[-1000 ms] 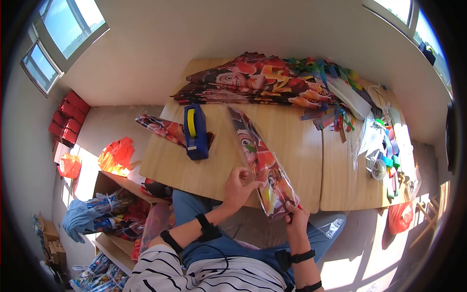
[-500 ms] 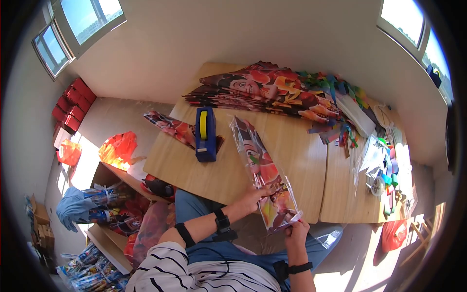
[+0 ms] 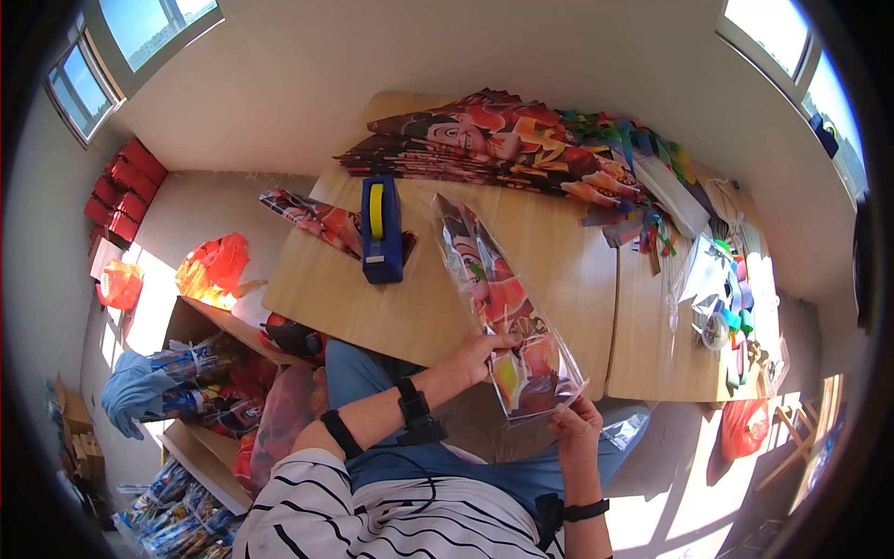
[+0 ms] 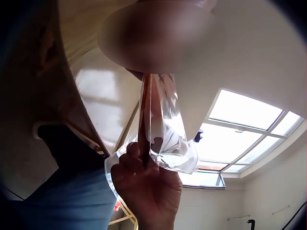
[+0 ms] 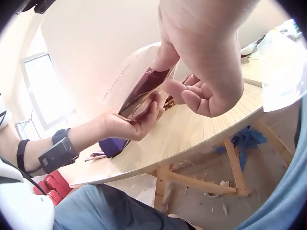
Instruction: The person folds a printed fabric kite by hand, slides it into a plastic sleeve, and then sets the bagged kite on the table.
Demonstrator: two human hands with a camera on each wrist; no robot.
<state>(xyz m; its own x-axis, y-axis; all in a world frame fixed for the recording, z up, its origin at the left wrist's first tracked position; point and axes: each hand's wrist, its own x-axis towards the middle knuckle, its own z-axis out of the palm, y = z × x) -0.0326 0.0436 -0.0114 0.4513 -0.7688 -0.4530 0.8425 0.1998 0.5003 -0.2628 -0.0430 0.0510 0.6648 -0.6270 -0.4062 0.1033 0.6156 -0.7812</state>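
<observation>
A long clear plastic bag (image 3: 511,411) with a folded, cartoon-printed sheet (image 3: 503,289) inside slants over the table's front edge in the head view. My left hand (image 3: 482,356) grips the packet partway along, thumb on top and fingers beneath. At its near end, my right hand (image 3: 577,424) pinches the bag's corner between thumb and fingers. The right wrist view shows small lettering on the bag (image 5: 125,79) and the left hand (image 5: 136,123) around the dark folded sheet. In the left wrist view the right hand (image 4: 148,187) is at the bag's wide end.
On the table (image 3: 568,252) stands a blue tape dispenser (image 3: 382,233) over another folded print (image 3: 321,222). A stack of printed sheets (image 3: 494,149) lies at the back, with coloured ribbons (image 3: 736,312) at right. An open carton (image 3: 223,326) holds wrapped bundles at left.
The left hand went from loose fingers beside the packet to gripping it. The right hand shifted slightly right along the bag's near end, and the bag's end now lies flatter and wider.
</observation>
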